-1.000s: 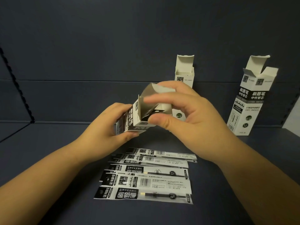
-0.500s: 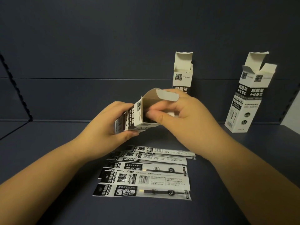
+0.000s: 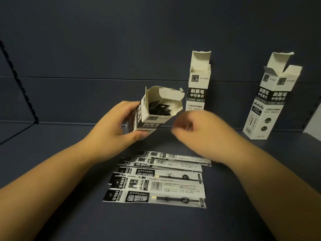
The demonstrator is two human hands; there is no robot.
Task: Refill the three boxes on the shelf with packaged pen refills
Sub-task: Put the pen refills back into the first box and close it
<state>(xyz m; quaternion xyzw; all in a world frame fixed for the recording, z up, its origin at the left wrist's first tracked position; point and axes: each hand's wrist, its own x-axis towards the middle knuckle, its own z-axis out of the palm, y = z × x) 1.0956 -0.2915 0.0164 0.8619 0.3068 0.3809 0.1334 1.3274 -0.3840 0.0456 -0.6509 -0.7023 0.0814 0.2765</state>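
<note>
My left hand [image 3: 114,126] grips a white-and-black refill box [image 3: 154,112], tilted with its open top toward me; dark packaged refills show inside it. My right hand [image 3: 196,131] is blurred, just right of and below the box mouth, fingers loosely curled and holding nothing. Several packaged pen refills [image 3: 156,181] lie side by side on the dark shelf [image 3: 52,153] below my hands. A second open box [image 3: 198,84] stands upright at the back. A third open box [image 3: 271,101] stands at the back right, leaning slightly.
The dark back panel [image 3: 121,49] rises right behind the standing boxes. A perforated upright [image 3: 19,82] runs down the left side. A pale edge [image 3: 312,119] shows at the far right.
My right hand has come away from the box mouth and dropped to the right. The box's open top now shows refills inside. My left hand keeps holding the box.
</note>
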